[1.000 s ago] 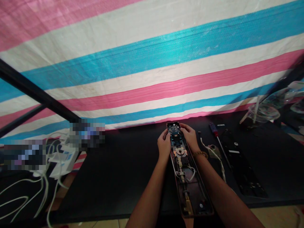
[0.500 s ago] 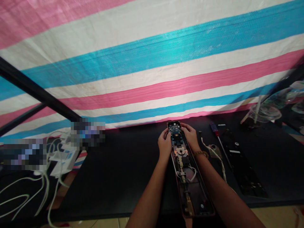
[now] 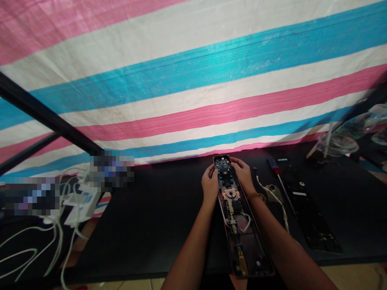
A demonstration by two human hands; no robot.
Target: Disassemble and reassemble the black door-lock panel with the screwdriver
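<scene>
Between my hands is a long, narrow electronic device point(image 3: 246, 237) with its inside exposed, its near end reaching past the table's front edge. Inside it show a circuit board near the far end, a round metal part, white wires and a brass-coloured piece. My left hand point(image 3: 210, 179) is closed round the left side near the far end. On the opposite side my right hand point(image 3: 242, 172), with a bracelet at the wrist, grips the other edge. Some fingertips are hidden by the casing. Right of my right forearm lies a screwdriver point(image 3: 273, 165) with a dark red and blue handle.
A dark flat panel point(image 3: 314, 219) lies at the right, near a small board point(image 3: 274, 194) with a white cable. Clear plastic cups point(image 3: 337, 144) stand at the far right. White cables point(image 3: 57, 241) and a power strip point(image 3: 81, 205) are at left. A striped sheet point(image 3: 193, 96) hangs behind the table point(image 3: 145, 225).
Both hands keep the same hold on the device. The view has shifted very slightly; nothing else has visibly moved.
</scene>
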